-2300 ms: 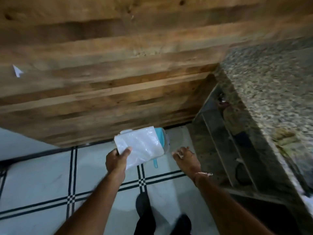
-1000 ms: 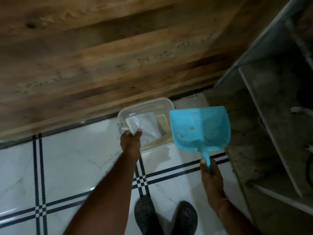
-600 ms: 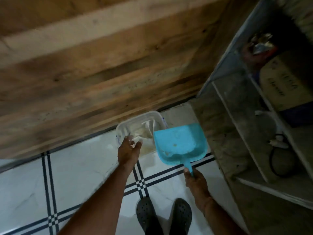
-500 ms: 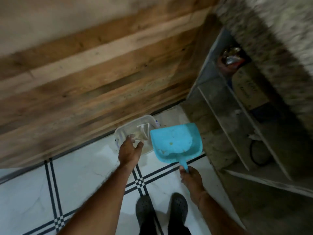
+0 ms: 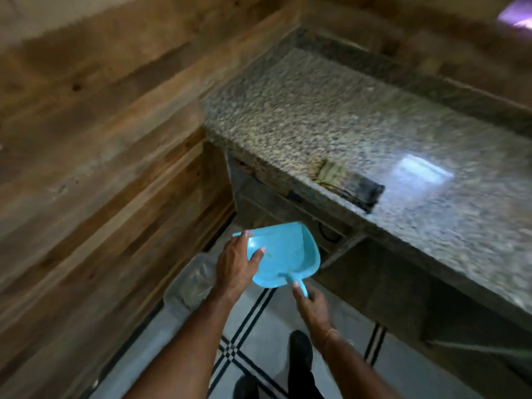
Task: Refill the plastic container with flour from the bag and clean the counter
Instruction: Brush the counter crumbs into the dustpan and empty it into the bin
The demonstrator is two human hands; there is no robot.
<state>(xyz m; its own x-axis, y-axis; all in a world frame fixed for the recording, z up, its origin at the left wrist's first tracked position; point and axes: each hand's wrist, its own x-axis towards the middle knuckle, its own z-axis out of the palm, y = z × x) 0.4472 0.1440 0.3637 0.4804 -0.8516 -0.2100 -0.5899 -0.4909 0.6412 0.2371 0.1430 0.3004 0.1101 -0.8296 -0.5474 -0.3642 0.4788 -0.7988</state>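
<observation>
head view: your right hand (image 5: 312,305) clamps the dustpan (image 5: 283,254) handle; left hand (image 5: 234,263) grips its rim.
dustpan: light, stiff, slick plastic; hold the handle.
surface (image 5: 331,116): just right, above the dustpan.

I see a blue dustpan (image 5: 283,256) of smooth, slightly glossy plastic. Just right of it, the counter (image 5: 331,119) looks like speckled polished stone, glossy enough to throw back a bright patch of light. Left of the dustpan, the wall (image 5: 100,145) is matt wood planking with visible grain and knots. Below the dustpan, a clear plastic container (image 5: 191,280) sits on the floor (image 5: 259,329), which is smooth, shiny white tile with dark lines.
</observation>
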